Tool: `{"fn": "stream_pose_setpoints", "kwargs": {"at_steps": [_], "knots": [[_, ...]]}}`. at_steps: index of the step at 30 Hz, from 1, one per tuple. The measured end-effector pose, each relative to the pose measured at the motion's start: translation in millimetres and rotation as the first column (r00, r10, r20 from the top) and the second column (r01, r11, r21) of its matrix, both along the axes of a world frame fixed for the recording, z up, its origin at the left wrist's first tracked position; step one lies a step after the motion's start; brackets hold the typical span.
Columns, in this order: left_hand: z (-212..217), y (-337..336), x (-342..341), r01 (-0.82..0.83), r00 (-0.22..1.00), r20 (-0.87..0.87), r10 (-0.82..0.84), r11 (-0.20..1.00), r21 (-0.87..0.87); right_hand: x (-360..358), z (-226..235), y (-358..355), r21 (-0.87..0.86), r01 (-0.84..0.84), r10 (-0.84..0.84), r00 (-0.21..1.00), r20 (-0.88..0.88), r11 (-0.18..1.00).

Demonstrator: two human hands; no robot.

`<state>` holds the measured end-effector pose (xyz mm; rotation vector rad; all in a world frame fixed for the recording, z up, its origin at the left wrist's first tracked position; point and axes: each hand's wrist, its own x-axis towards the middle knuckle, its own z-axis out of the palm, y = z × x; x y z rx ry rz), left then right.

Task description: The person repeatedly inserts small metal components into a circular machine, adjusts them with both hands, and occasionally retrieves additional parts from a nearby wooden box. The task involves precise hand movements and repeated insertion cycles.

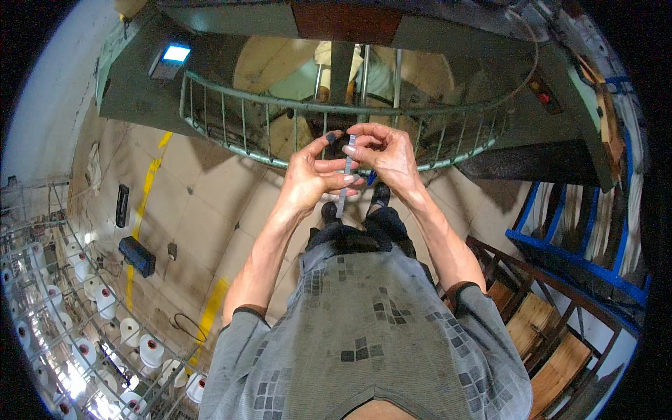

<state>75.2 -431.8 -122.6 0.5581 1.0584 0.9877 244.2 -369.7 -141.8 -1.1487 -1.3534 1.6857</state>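
From my remote post I watch two bare hands brought close together near the middle of the frame, both engaged with a narrow, pale strip point(348, 165). It hangs nearly upright between them, its lower end tilting slightly left over the dark shoes. The right hand point(392, 159) pinches its upper part between thumb and fingers; the left hand point(302, 183) has its thumb and fingers closed on it lower down, and a dark covering point(331, 138) sits on its index finger. I can't make out the strip's material. Just beyond the hands, a curved green guard rail point(294, 106) with upright bars sweeps across the upper frame. At upper left I see a lit screen point(176, 52) on the machine, and at lower left, white yarn cones point(151, 350) on a wire rack. A yellow floor line point(149, 175) runs down the left side; a blue metal rack point(581, 260) stands at the right.
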Motion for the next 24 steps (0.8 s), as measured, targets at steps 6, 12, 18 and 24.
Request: {"fn": "stream_pose_setpoints", "kwargs": {"at_steps": [6,12,18,24], "knots": [[6,-3,0,0.046,0.999,0.025,-0.045,0.999,-0.024,3,-6,8,-0.233,-0.069,0.04,0.991,-0.127,0.97],[2,-3,-6,0.018,0.998,0.065,-0.02,1.0,0.023,26,-12,7,0.074,-0.213,0.22,0.969,-0.109,0.974],[2,-2,-11,-0.104,0.995,0.014,0.103,0.992,0.075,84,-15,22,0.156,-0.593,0.129,0.41,0.903,0.79],[23,14,1,-0.243,0.969,0.016,0.245,0.948,0.204,63,56,-2,0.067,-0.174,0.145,0.939,0.313,0.982]]}}
